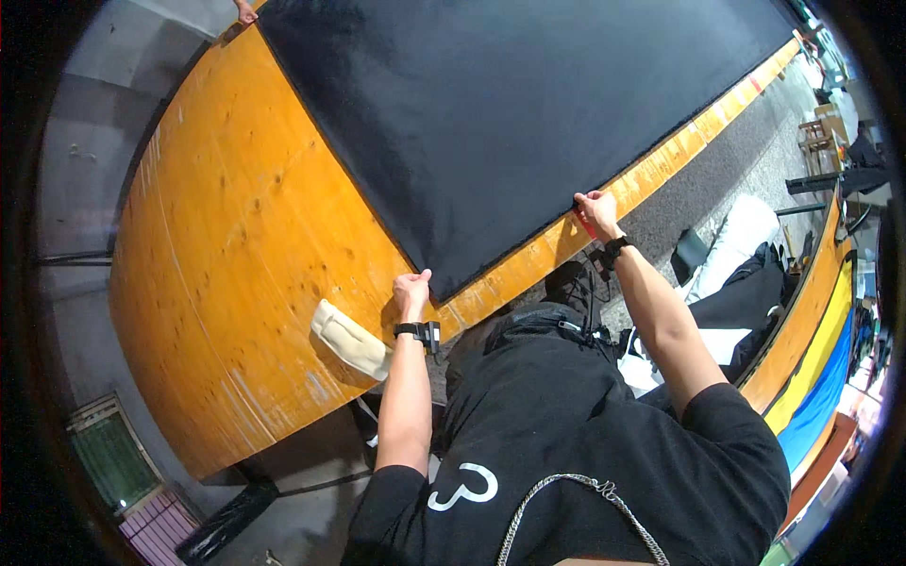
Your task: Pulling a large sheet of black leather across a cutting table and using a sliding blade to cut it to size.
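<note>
Fingers [422, 277] of the left hand [411, 292] are curling together onto the near corner of one large black sheet [510, 113], which is lying flat on the orange wooden counter [236, 236]. Further along the same near edge, the right hand [596, 209] is pinching the sheet, its fingers clamped on it beside something small and red that cannot be made out. Just left of the left wrist, one cream padded block [349, 338] is resting on the counter. Far beyond, another person's hand [245, 13] is touching the sheet's far corner.
</note>
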Demonstrator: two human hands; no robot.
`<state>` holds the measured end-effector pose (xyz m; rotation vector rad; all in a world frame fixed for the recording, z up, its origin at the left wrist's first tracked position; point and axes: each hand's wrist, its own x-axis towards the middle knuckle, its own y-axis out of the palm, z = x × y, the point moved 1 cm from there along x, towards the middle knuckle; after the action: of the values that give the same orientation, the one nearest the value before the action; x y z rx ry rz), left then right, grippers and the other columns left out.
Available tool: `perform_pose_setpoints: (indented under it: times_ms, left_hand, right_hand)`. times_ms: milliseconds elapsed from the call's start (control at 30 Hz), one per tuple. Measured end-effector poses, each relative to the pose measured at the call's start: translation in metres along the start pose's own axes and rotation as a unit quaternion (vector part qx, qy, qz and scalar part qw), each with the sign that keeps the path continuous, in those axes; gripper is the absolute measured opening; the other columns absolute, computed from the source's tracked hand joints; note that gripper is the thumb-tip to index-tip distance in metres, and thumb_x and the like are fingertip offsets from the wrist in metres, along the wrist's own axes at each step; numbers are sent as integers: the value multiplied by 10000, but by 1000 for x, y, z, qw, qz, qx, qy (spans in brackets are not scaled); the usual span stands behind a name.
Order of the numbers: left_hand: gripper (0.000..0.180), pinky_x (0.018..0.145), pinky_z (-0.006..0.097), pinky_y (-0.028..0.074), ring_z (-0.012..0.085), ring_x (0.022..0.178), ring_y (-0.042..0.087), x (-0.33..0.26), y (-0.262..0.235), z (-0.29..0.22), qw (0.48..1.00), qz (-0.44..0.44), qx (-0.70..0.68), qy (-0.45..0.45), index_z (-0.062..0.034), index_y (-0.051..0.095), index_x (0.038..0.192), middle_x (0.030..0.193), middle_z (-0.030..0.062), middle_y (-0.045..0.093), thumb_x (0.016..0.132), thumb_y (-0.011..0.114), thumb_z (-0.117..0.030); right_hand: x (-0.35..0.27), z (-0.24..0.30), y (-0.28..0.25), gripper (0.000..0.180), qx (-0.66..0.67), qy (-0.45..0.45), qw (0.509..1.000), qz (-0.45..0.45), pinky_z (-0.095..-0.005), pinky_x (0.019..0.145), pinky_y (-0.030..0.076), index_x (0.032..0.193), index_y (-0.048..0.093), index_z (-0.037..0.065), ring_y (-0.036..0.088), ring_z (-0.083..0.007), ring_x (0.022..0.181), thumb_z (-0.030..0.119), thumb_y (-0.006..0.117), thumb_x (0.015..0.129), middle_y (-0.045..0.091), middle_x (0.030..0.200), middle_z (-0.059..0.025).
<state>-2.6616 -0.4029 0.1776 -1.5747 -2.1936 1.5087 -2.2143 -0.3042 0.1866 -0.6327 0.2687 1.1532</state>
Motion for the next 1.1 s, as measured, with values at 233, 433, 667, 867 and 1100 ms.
perform_pose_setpoints:
  times_ms: [233, 433, 667, 867, 1100]
  left_hand:
    - [375, 802, 428, 532, 374, 861, 711, -1, -7, 5, 999, 11, -52, 6, 9, 753, 839, 873, 231, 736, 773, 836, -350]
    - [400, 883, 440, 508, 397, 1051, 627, -34, -16, -25, 980, -97, 95, 144, -13, 701, 1089, 1253, 219, 629, 792, 820, -254]
    - [363, 982, 417, 477, 352, 1125, 564, -27, -28, -15, 900, -38, 137, 411, -53, 695, 1209, 1408, 99, 567, 858, 723, -141]
    - [422, 969, 404, 484, 330, 1131, 553, -35, -34, -23, 895, -17, 147, 422, -52, 698, 1219, 1450, 80, 547, 830, 763, -203]
    - [496, 985, 401, 476, 334, 1142, 542, -36, -37, -16, 898, -12, 133, 419, -39, 677, 1248, 1471, 86, 525, 798, 792, -213]
  right_hand:
    - [-7, -1, 3, 218, 16, -32, 999, 4, -261, 470, 443, 747, 608, 38, 568, -119, 524, 158, 727, 883, 627, 657, -46]
    - [-1, -8, -5, 215, -28, -39, 999, -26, -272, 498, 460, 754, 628, 29, 580, -118, 549, 172, 728, 879, 637, 670, -40]
    - [-5, -1, 2, 226, -53, -47, 997, -14, -280, 542, 483, 768, 632, 29, 588, -119, 577, 194, 734, 884, 644, 681, -35]
    - [-4, -7, -3, 225, -60, -50, 996, -34, -268, 546, 494, 791, 647, 5, 611, -122, 583, 191, 732, 882, 657, 692, -49]
    - [-3, -7, 1, 219, -44, -36, 998, -25, -275, 545, 500, 787, 661, 13, 614, -120, 575, 200, 739, 870, 665, 692, -45]
